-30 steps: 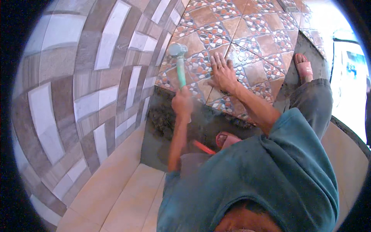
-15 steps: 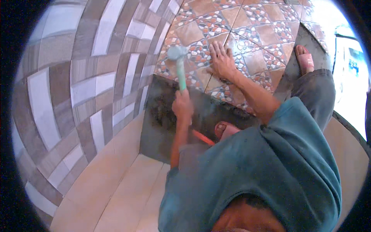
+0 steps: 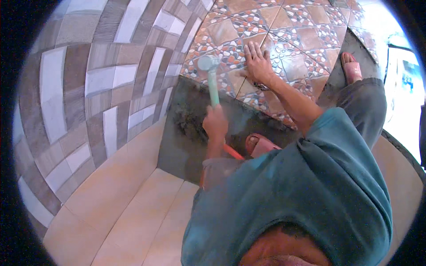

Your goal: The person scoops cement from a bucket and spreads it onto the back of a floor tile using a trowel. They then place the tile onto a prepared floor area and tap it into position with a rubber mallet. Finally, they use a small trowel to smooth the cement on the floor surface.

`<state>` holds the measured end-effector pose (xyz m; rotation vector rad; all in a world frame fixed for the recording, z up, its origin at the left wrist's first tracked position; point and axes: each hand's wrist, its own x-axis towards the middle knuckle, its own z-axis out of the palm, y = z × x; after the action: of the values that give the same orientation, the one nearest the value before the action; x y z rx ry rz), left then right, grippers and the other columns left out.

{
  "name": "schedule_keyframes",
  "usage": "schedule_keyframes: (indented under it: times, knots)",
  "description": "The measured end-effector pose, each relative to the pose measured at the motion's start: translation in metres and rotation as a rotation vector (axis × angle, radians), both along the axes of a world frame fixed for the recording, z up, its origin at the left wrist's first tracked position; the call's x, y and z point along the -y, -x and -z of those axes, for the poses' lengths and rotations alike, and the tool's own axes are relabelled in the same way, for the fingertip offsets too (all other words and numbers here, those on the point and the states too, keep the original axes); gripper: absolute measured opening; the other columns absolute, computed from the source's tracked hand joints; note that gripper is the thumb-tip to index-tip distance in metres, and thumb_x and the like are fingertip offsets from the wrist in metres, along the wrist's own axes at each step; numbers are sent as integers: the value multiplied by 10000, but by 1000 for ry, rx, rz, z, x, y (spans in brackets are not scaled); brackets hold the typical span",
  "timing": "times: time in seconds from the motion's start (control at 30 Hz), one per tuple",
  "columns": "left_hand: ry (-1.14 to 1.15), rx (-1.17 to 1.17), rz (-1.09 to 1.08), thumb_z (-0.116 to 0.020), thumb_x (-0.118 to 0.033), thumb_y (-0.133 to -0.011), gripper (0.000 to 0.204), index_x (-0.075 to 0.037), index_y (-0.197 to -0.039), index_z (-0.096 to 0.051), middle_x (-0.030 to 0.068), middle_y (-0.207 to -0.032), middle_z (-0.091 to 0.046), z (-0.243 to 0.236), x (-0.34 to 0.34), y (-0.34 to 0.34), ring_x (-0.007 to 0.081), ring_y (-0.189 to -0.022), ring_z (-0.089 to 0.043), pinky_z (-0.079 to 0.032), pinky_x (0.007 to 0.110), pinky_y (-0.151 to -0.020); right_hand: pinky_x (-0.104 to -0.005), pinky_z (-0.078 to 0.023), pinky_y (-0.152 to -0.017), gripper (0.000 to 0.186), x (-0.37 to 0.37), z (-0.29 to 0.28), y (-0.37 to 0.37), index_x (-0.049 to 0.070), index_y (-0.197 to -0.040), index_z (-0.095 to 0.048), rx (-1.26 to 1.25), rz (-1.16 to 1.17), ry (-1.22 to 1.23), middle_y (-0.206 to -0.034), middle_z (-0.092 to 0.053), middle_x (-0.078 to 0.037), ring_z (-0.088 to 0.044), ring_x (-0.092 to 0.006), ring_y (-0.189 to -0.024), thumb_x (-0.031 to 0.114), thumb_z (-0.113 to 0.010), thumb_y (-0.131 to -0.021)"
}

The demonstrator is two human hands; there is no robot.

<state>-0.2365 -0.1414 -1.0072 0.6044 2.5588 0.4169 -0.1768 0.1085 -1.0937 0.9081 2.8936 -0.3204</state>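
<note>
My left hand is wrapped round the pale green handle of a mallet. The mallet's pale rounded head is over the patterned floor tile near the wall; whether it touches the tile I cannot tell. To the right, my right hand lies flat on the pebble-and-square patterned tiles, fingers stretched forward, holding nothing. Just in front of my body, dark grey mortar borders the near edge of these tiles.
A wall of brown, grey and white tiles rises on the left. Plain beige floor tiles lie at the lower left. An orange-red tool handle lies by my pink slipper. Beyond the right-hand tile edge is bare grey floor.
The mallet and my left hand appear slightly farther right in the picture, and the whole view has shifted a little. My right hand stays flat on the tile.
</note>
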Motion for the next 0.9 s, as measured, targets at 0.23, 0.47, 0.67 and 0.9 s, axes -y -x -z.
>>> schedule_keyframes:
  times: [0.23, 0.47, 0.67, 0.9]
  knots:
    - [97, 114, 44, -416, -478, -1025, 511, -2, -1119, -580, 329, -1034, -668, 10, -11, 7, 526, -945, -644, -482, 622, -812, -684, -257, -1132, 1008, 0, -12, -13, 86, -1591, -231, -1, -69, 47, -1677, -169, -146, -178, -327, -1546, 583, -684, -840]
    - [130, 191, -102, -433, -536, -1004, 594, 14, -1210, -522, 325, -1031, -680, 8, -8, -6, 530, -989, -638, -463, 593, -891, -622, -180, -1193, 869, 44, -22, -61, 152, -1597, -248, 54, -443, 92, -1679, -216, -59, -226, -240, -1539, 477, -644, -895]
    - [163, 164, -109, -498, -515, -986, 543, -25, -1217, -523, 308, -955, -692, 8, 18, -17, 532, -941, -644, -477, 589, -840, -580, -129, -1218, 789, 31, -7, -77, 113, -1576, -300, -34, -524, 23, -1650, -288, -68, -257, -225, -1527, 508, -557, -943]
    - [-250, -25, -274, -556, -453, -997, 467, 1, -1108, -557, 287, -842, -667, 6, 31, -41, 524, -812, -641, -495, 547, -690, -577, -134, -1221, 757, 26, -1, -75, 52, -1555, -321, -56, -603, -86, -1629, -316, -119, -247, -271, -1528, 452, -564, -960]
